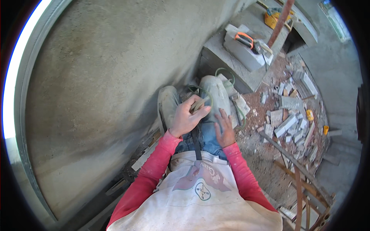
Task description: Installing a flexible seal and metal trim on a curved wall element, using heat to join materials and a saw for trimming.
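My left hand (188, 115) is closed around a bunched part of a thin greenish tube (211, 101), in front of my knees. The tube loops over my right knee, and another loop (232, 77) of it shows beyond that knee. Just right of my lap, my right hand (225, 129) rests against my dusty right trouser leg (216, 92). Its fingers are spread and it holds nothing. What exactly lies inside my left fist is partly hidden by the fingers.
A plastered wall (96, 77) rises at left. Ahead, a grey ledge (231, 71) bears a pale block (248, 57) with an orange-and-black tool (244, 39). Beyond are a rusty pole (280, 25) and a yellow object (272, 18). Broken block pieces (287, 125) litter the right-hand floor.
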`<state>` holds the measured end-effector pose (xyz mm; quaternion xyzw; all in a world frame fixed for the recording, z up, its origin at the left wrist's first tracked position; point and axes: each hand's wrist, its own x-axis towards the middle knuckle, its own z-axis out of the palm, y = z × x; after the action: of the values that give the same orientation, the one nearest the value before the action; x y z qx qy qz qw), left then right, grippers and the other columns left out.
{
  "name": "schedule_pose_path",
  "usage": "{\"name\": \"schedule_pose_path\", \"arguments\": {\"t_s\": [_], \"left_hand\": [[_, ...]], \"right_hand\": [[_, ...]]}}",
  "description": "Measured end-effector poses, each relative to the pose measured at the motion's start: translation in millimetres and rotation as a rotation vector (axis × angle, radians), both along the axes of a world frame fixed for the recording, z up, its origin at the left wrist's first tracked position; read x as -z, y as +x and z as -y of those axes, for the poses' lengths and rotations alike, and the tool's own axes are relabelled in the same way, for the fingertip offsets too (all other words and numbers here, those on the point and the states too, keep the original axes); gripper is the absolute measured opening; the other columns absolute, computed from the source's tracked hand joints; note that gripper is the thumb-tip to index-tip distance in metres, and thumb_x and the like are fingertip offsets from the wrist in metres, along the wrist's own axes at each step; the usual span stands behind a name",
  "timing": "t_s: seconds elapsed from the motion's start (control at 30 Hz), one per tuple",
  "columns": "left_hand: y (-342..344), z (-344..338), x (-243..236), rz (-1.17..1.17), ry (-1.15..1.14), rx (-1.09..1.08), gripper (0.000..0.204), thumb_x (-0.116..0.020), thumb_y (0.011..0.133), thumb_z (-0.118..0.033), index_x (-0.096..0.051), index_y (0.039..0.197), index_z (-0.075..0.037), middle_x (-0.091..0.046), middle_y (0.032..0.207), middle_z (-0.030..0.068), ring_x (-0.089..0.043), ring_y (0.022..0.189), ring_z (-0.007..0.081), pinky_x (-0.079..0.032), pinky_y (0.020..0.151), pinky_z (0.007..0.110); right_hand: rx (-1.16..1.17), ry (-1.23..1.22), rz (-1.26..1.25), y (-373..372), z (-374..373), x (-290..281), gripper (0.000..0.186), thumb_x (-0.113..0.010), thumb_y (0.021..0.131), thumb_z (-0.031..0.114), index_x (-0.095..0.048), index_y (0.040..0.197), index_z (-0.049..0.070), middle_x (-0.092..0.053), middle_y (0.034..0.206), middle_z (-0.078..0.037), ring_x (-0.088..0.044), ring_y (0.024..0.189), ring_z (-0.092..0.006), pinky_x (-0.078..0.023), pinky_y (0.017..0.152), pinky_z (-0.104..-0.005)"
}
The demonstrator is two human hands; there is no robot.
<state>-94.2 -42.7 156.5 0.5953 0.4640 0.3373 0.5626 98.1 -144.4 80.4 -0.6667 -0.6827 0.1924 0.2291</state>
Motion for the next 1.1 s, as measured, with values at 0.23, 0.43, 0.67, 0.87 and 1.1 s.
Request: {"name": "schedule_pose_path", "arguments": {"t_s": [0.23, 0.43, 0.67, 0.87, 1.1], "left_hand": [[1, 14, 24, -0.347, 0.046, 0.033, 0.02, -0.07, 0.087, -0.03, -0.071, 0.1, -0.015, -0.057, 0.061, 0.0056, -0.055, 0.051, 0.0197, -0.044, 0.053, 0.033], [-22, 25, 26, -0.45, 0.275, 0.053, 0.024, -0.069, 0.085, -0.04, -0.076, 0.096, -0.02, -0.069, 0.07, 0.0109, -0.068, 0.063, 0.0282, -0.051, 0.057, 0.038], [-19, 42, 26, -0.81, 0.323, 0.187, 0.045, -0.063, 0.088, -0.051, -0.065, 0.123, -0.023, -0.068, 0.069, 0.0142, -0.067, 0.067, 0.0362, -0.052, 0.063, 0.045], [-26, 41, 40, -0.815, 0.197, 0.115, 0.052, -0.063, 0.086, -0.056, -0.065, 0.122, -0.018, -0.07, 0.076, 0.0153, -0.068, 0.074, 0.036, -0.052, 0.067, 0.046], [-50, 22, 61, -0.63, 0.16, 0.131, 0.045, -0.073, 0.081, -0.049, -0.069, 0.109, -0.013, -0.072, 0.097, 0.0127, -0.068, 0.09, 0.0339, -0.052, 0.076, 0.042]], "right_hand": [[0.032, -0.113, -0.226, 49, 61, -13, 0.011, -0.068, 0.079, 0.006, -0.061, 0.086, 0.003, -0.055, 0.087, -0.011, -0.058, 0.083, -0.0307, -0.048, 0.075, -0.0439], [-0.218, -0.12, 0.007, 31, 56, -41, 0.02, -0.071, 0.069, 0.008, -0.055, 0.058, 0.003, -0.057, 0.094, -0.01, -0.054, 0.095, -0.0298, -0.045, 0.084, -0.0398], [0.125, 0.293, 0.0, 0, 60, -21, 0.013, -0.077, 0.065, 0.01, -0.067, 0.059, 0.004, -0.043, 0.148, -0.019, -0.042, 0.127, -0.0397, -0.036, 0.106, -0.0452], [0.055, 0.301, 0.077, 0, 57, -22, 0.014, -0.08, 0.068, 0.016, -0.07, 0.064, 0.007, -0.032, 0.155, -0.02, -0.027, 0.141, -0.0412, -0.029, 0.113, -0.0495], [-0.458, 0.263, 0.364, 4, 37, -24, 0.013, -0.067, 0.085, 0.029, -0.073, 0.087, 0.018, -0.027, 0.158, -0.01, -0.022, 0.145, -0.0359, -0.023, 0.117, -0.053]]}}
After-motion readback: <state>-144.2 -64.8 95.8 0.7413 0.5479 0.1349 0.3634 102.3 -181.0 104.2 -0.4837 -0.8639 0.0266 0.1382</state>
